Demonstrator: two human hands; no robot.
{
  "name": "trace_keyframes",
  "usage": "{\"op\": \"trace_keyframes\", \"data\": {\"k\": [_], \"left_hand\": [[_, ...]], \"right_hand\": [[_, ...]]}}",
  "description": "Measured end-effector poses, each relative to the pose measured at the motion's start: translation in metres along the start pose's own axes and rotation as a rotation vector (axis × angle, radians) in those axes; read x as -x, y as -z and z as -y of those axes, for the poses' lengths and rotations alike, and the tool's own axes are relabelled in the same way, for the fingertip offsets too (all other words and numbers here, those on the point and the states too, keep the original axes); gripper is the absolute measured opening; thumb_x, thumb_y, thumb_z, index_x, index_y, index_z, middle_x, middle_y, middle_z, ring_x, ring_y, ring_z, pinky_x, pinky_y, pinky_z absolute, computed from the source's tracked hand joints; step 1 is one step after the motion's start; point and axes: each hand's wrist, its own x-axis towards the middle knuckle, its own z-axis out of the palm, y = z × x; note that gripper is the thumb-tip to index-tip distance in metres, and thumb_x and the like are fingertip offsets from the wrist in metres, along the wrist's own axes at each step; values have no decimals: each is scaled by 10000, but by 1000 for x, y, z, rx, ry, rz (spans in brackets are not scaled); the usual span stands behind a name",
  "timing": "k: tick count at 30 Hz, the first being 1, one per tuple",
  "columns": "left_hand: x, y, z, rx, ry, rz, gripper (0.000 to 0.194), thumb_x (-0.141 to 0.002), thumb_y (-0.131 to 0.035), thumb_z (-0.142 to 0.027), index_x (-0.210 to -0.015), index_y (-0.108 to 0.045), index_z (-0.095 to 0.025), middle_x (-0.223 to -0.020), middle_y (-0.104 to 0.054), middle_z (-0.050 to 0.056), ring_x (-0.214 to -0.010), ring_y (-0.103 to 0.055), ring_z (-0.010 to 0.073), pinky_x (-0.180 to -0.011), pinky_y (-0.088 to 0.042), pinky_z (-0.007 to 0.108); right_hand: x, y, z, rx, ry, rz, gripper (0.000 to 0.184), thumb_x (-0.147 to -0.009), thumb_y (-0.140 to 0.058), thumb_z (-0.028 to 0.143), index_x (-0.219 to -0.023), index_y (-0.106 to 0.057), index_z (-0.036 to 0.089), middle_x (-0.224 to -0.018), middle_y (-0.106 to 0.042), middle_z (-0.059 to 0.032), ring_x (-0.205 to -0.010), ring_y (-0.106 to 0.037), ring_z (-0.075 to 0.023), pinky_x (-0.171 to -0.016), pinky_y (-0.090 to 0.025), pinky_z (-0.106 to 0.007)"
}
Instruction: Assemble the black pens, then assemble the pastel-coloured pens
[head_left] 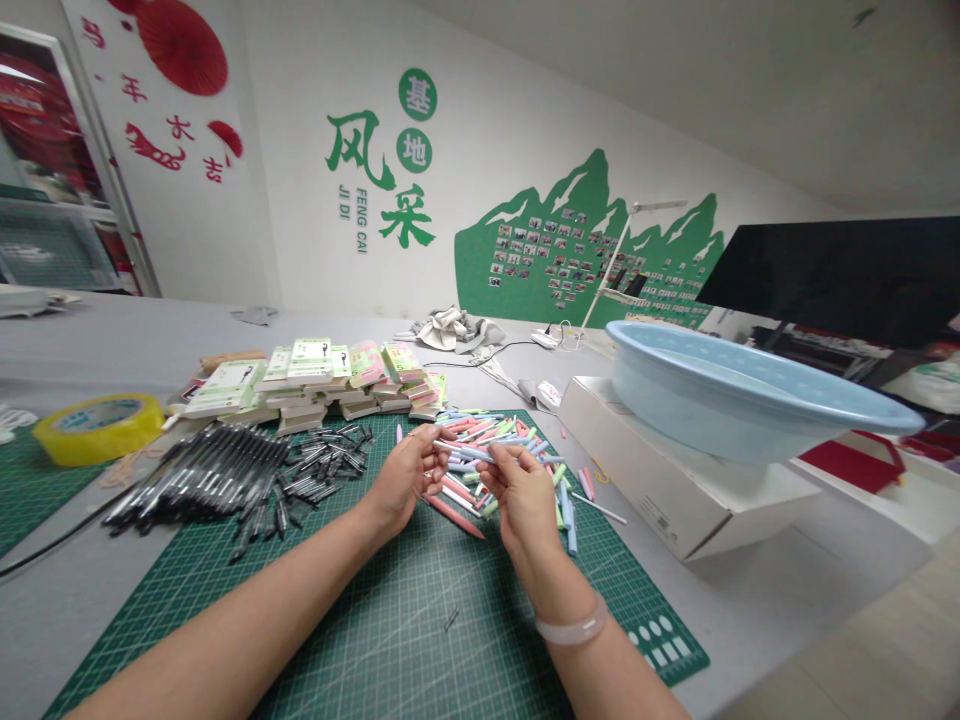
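Between my two hands is a slim light-blue pen [469, 452], held roughly level above the green cutting mat [360, 630]. My left hand [411, 478] pinches its left end. The fingers of my right hand [521, 490] are closed round the other end. Behind and beneath them lies a loose pile of pastel pen parts [517, 428] in blue, pink, green and white. One red pen piece [454, 517] points out toward me between my hands. Nearer to me, a small thin dark piece [451, 619] rests on the mat.
Black pens [202, 475] and short black parts [326, 465] lie to the left, before stacked small boxes [307, 370]. A yellow tape roll [101, 428] stands far left. At right, a blue basin [735, 395] sits on a white box [675, 490]. Cloth gloves [454, 330] lie behind.
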Motion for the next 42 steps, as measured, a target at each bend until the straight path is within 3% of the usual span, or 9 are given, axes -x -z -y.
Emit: {"op": "trace_keyframes", "data": {"k": [5,12,20,42], "left_hand": [[1,0,-3,14,32,5,355,-802,-502,-457,-932,-602,-142,-627,-414,-31,-474,-351,51,-379,-223,138],[-2,3,-1,6,-63,-17,170,-791,-541,-310,-899,-539,-178,-569,-328,-69,-421,-270,37,-359,-133,134],[-1,0,-2,-35,-103,-31,147,-735,-606,-250,-805,-496,-182,-571,-406,-63,-429,-288,32,-366,-133,131],[0,-3,1,-84,-101,-37,197,-699,-666,-267,-760,-505,-172,-530,-362,-79,-422,-283,28,-390,-154,144]], "right_hand": [[0,0,0,0,-2,0,266,-609,-784,296,-706,-602,127,-548,-618,9,-520,-620,-102,-487,-504,-158],[-1,0,-1,-3,2,-2,270,-611,-784,299,-712,-600,129,-556,-617,13,-522,-622,-100,-496,-510,-160],[0,0,0,10,-2,-3,266,-612,-780,300,-706,-598,130,-536,-623,7,-511,-620,-103,-486,-503,-159],[3,-1,1,11,-12,-9,287,-580,-796,300,-711,-603,133,-539,-619,13,-514,-625,-112,-492,-500,-173]]}}
